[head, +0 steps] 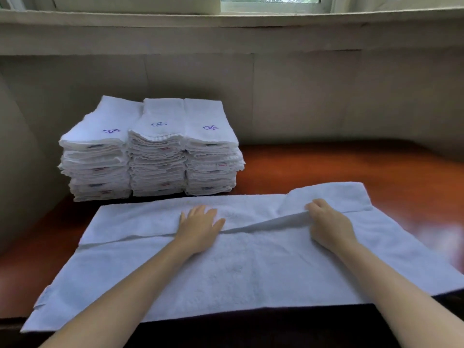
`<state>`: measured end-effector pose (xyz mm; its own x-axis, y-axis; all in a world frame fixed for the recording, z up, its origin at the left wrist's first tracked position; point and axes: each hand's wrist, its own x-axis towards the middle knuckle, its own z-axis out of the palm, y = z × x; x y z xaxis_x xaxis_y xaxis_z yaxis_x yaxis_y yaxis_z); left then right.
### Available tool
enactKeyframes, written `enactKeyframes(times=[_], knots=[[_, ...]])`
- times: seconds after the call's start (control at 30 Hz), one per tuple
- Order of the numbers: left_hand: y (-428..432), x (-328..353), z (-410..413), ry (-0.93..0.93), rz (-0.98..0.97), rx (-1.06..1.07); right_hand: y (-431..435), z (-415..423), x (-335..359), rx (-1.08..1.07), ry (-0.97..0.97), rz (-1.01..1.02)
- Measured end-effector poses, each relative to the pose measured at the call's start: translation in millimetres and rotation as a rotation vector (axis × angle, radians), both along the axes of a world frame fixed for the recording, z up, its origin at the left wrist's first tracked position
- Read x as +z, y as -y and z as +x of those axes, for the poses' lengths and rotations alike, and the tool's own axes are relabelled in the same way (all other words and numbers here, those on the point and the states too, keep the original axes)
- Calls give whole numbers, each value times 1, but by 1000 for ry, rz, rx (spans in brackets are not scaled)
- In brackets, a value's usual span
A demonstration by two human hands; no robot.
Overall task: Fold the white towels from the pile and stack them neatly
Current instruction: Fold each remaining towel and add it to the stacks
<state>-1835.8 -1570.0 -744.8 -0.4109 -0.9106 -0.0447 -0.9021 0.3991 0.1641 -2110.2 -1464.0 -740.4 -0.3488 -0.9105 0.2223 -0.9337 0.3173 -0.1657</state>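
Two bare forearms show, with no sleeves in sight. The left hand (pixel 200 223) and right hand (pixel 327 223) wear no gloves, rings or watch.

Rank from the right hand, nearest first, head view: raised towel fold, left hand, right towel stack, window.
1. Raised towel fold: in the right hand fingers.
2. Left hand: flat on the towel, to its left.
3. Right towel stack: behind, left.
4. Window: top, above the wall.
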Motion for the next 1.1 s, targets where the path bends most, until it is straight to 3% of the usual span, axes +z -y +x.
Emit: enactKeyframes(times=[0.1, 0.2, 0.3, 0.5, 0.6, 0.7, 0.87, 0.93, 1.0, 1.1], knots=[[-7, -4, -33, -47, -67, -131, -2, -19, 6, -164, 137, -175], [-12, 0, -71, -180, -105, -269, -5, -52, 17, -412, 462, -343], [-11, 6, -116, -267, -111, -337, -7, -99, 24, -571, 647, -359], [6, 9, -188, -271, 17, -279, 24, -147, 23, -470, 721, -253], [9, -3, -197, -218, 34, -265, 44, -152, 19, -432, 775, -288], [15, -12, -192, -295, 77, -273, 49, -159, 17, -492, 850, -337], [22, -9, -187, -446, 348, -239, 21, -174, 34, -511, 895, -689], [20, -7, -185, -261, 252, -311, 10, -175, 32, -502, 856, -627], [17, -8, -183, -60, 96, -407, 1, -172, 21, -491, 775, -356], [10, -12, -178, 12, 4, -440, -10, -171, 8, -476, 765, -196]])
